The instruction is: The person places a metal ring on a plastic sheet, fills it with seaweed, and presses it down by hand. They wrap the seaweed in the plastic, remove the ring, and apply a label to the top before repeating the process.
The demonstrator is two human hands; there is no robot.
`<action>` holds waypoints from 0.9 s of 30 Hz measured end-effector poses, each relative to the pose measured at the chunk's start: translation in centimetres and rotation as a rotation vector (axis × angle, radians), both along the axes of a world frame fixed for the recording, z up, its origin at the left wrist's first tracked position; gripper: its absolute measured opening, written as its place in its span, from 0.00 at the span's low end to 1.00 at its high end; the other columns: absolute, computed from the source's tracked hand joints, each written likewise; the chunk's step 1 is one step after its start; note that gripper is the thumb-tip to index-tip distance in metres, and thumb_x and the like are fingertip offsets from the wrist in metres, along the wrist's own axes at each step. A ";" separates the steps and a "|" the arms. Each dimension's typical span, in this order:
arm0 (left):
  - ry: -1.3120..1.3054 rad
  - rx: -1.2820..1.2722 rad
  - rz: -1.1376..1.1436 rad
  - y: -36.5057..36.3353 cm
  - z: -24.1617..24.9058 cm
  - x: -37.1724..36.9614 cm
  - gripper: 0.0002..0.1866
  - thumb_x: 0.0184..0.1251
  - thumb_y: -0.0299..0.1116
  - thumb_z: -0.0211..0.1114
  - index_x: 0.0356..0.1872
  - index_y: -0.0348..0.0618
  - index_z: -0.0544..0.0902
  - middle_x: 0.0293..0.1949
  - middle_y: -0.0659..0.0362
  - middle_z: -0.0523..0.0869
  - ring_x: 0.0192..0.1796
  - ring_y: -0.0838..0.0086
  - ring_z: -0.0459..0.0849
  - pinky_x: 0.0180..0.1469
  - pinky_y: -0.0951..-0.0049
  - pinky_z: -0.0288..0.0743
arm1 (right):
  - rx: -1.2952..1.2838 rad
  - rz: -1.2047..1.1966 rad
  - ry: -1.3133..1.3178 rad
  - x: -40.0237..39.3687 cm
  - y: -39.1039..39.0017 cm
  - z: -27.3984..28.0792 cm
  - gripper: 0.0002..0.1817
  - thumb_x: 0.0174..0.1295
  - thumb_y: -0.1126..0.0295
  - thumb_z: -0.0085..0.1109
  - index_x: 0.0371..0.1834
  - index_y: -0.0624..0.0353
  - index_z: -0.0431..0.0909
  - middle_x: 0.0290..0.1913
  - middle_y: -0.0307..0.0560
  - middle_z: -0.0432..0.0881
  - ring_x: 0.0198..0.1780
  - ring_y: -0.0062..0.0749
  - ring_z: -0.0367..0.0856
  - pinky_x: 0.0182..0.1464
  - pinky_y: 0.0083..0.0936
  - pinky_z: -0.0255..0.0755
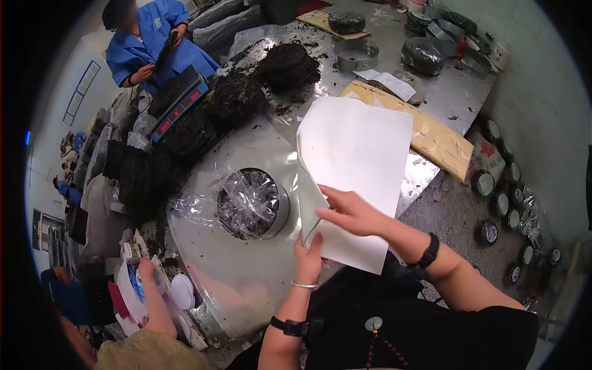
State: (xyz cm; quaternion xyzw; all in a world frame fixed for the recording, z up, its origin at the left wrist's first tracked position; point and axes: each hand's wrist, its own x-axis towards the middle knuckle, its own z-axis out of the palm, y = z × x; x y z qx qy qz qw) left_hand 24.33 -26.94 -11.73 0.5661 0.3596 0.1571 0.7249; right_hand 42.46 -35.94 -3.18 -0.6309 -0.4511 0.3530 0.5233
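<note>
A stack of large white paper sheets (357, 148) leans over the metal table, its left edge curled back. My right hand (351, 211) pinches that curled edge between thumb and fingers. Lower down, my left hand (309, 259) grips the near corner, its fingers partly hidden behind the paper. Left of the sheets stands a round metal ring mould (282, 213) lined with crumpled clear plastic film (246, 200), dark material showing through. The film spills over the mould's left side. Neither hand touches the mould.
Dark leafy heaps (237, 98) run along the far left side, beside a digital scale (179, 111). A person in blue (157, 31) stands behind it. Another person's hand (147, 269) is at lower left. Wooden boards (441, 139), a metal ring (356, 57) and wrapped dark rounds (422, 55) lie far right.
</note>
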 end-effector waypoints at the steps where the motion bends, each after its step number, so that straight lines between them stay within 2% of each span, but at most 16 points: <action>1: 0.074 -0.136 0.004 0.4 0.5 -1.3 0.28 0.75 0.31 0.65 0.71 0.33 0.71 0.59 0.46 0.84 0.60 0.63 0.85 0.62 0.64 0.80 | 0.071 -0.049 -0.226 3.3 -1.5 -2.3 0.32 0.71 0.57 0.65 0.75 0.55 0.71 0.53 0.57 0.88 0.53 0.46 0.87 0.56 0.38 0.80; 2: 0.071 -0.251 0.028 1.2 0.6 -2.6 0.27 0.74 0.31 0.65 0.70 0.33 0.72 0.58 0.46 0.84 0.59 0.62 0.85 0.62 0.63 0.80 | 0.118 -0.259 -0.583 7.2 -3.1 -4.5 0.31 0.68 0.55 0.68 0.73 0.54 0.75 0.63 0.56 0.82 0.63 0.48 0.81 0.66 0.39 0.74; 3: 0.071 -0.365 0.058 2.0 0.6 -3.9 0.26 0.74 0.31 0.66 0.69 0.32 0.73 0.58 0.46 0.85 0.59 0.61 0.86 0.62 0.62 0.81 | 0.041 -0.475 -0.648 11.4 -5.0 -5.3 0.32 0.66 0.54 0.70 0.71 0.54 0.76 0.67 0.57 0.79 0.67 0.50 0.76 0.71 0.40 0.69; 4: -0.003 -0.450 0.103 3.4 0.2 -5.3 0.25 0.74 0.32 0.66 0.67 0.32 0.74 0.58 0.47 0.85 0.58 0.61 0.86 0.61 0.61 0.82 | -0.055 -0.697 -0.697 15.9 -6.5 -7.1 0.34 0.65 0.52 0.71 0.69 0.59 0.76 0.64 0.59 0.80 0.67 0.50 0.76 0.70 0.39 0.70; 5: -0.071 -0.536 0.148 4.8 -0.2 -6.7 0.24 0.74 0.32 0.66 0.66 0.31 0.75 0.57 0.47 0.85 0.57 0.60 0.87 0.61 0.60 0.83 | -0.199 -0.890 -0.777 19.7 -8.0 -9.4 0.40 0.61 0.45 0.72 0.68 0.64 0.75 0.62 0.62 0.80 0.66 0.50 0.77 0.69 0.38 0.70; 7: 0.016 -0.594 0.033 8.5 -2.7 -8.4 0.25 0.73 0.31 0.67 0.67 0.30 0.75 0.60 0.47 0.84 0.60 0.61 0.86 0.63 0.61 0.81 | -0.657 -0.708 -0.311 23.3 -9.5 -9.9 0.46 0.55 0.39 0.74 0.67 0.66 0.75 0.60 0.64 0.81 0.65 0.50 0.78 0.67 0.39 0.72; 8: 0.051 -0.618 -0.021 9.6 -3.3 -8.6 0.25 0.73 0.30 0.67 0.67 0.29 0.74 0.61 0.47 0.84 0.61 0.61 0.85 0.64 0.61 0.81 | -0.671 -0.664 -0.301 22.8 -9.2 -9.8 0.47 0.54 0.38 0.74 0.67 0.65 0.75 0.59 0.64 0.81 0.64 0.51 0.78 0.65 0.40 0.73; 10: 0.125 -0.494 -0.080 9.2 -2.8 -7.9 0.27 0.71 0.32 0.69 0.67 0.30 0.74 0.62 0.48 0.83 0.63 0.61 0.83 0.65 0.62 0.79 | -0.686 -0.574 -0.277 20.4 -8.4 -9.3 0.48 0.52 0.37 0.75 0.66 0.64 0.75 0.58 0.64 0.81 0.63 0.52 0.79 0.62 0.42 0.76; 12: 0.193 -0.391 -0.051 7.8 -3.4 -7.6 0.27 0.72 0.34 0.70 0.66 0.29 0.76 0.61 0.50 0.85 0.61 0.63 0.85 0.63 0.65 0.78 | -0.749 -0.538 -0.789 17.2 -8.8 -11.5 0.46 0.53 0.38 0.75 0.64 0.64 0.74 0.58 0.62 0.80 0.62 0.53 0.79 0.59 0.43 0.77; 15: 0.265 -0.026 0.261 4.4 -1.3 -6.6 0.23 0.73 0.35 0.68 0.62 0.29 0.80 0.56 0.53 0.88 0.56 0.65 0.87 0.59 0.67 0.79 | -0.654 -0.814 -0.786 15.1 -9.5 -12.8 0.45 0.52 0.40 0.76 0.64 0.63 0.73 0.59 0.61 0.79 0.62 0.54 0.79 0.60 0.43 0.77; 16: 0.202 0.153 0.193 4.6 -3.2 -7.5 0.20 0.73 0.35 0.68 0.56 0.27 0.82 0.50 0.53 0.90 0.52 0.68 0.88 0.55 0.68 0.80 | -0.661 -0.797 -0.755 15.2 -9.1 -12.6 0.45 0.52 0.40 0.77 0.64 0.63 0.72 0.60 0.61 0.78 0.63 0.55 0.78 0.61 0.43 0.76; 19: 0.160 0.552 0.116 4.0 -1.5 -7.3 0.16 0.73 0.34 0.66 0.52 0.28 0.84 0.41 0.51 0.90 0.46 0.69 0.89 0.50 0.68 0.81 | -0.699 -0.724 -0.653 15.7 -8.7 -11.3 0.47 0.52 0.43 0.78 0.67 0.63 0.70 0.61 0.60 0.77 0.65 0.54 0.77 0.63 0.42 0.75; 21: 0.110 0.738 0.060 3.3 3.8 -6.3 0.14 0.72 0.31 0.65 0.51 0.30 0.84 0.37 0.52 0.89 0.42 0.69 0.88 0.47 0.69 0.81 | -0.696 -0.631 -0.584 17.5 -8.9 -11.3 0.49 0.53 0.45 0.78 0.71 0.64 0.67 0.60 0.58 0.77 0.66 0.50 0.77 0.65 0.41 0.74; 22: 0.080 0.832 0.043 3.3 5.8 -6.0 0.13 0.71 0.30 0.65 0.50 0.31 0.85 0.35 0.52 0.88 0.40 0.69 0.88 0.46 0.69 0.81 | -0.588 -0.635 -0.468 18.3 -9.4 -11.8 0.49 0.53 0.47 0.78 0.73 0.63 0.66 0.61 0.55 0.77 0.65 0.47 0.77 0.65 0.40 0.73; 25: 0.134 0.944 0.025 4.5 7.0 -9.0 0.09 0.71 0.27 0.63 0.47 0.35 0.85 0.32 0.56 0.86 0.37 0.68 0.86 0.42 0.71 0.80 | -0.195 -0.604 -0.072 20.1 -9.2 -13.1 0.50 0.54 0.52 0.78 0.77 0.62 0.64 0.64 0.49 0.77 0.66 0.38 0.77 0.66 0.37 0.72; 27: -0.456 0.231 0.299 4.1 5.1 -10.8 0.08 0.70 0.27 0.63 0.45 0.36 0.85 0.31 0.56 0.86 0.37 0.66 0.86 0.42 0.69 0.80 | 0.130 -0.567 0.305 19.7 -8.2 -13.3 0.50 0.54 0.55 0.78 0.78 0.61 0.64 0.67 0.46 0.76 0.67 0.33 0.76 0.67 0.35 0.70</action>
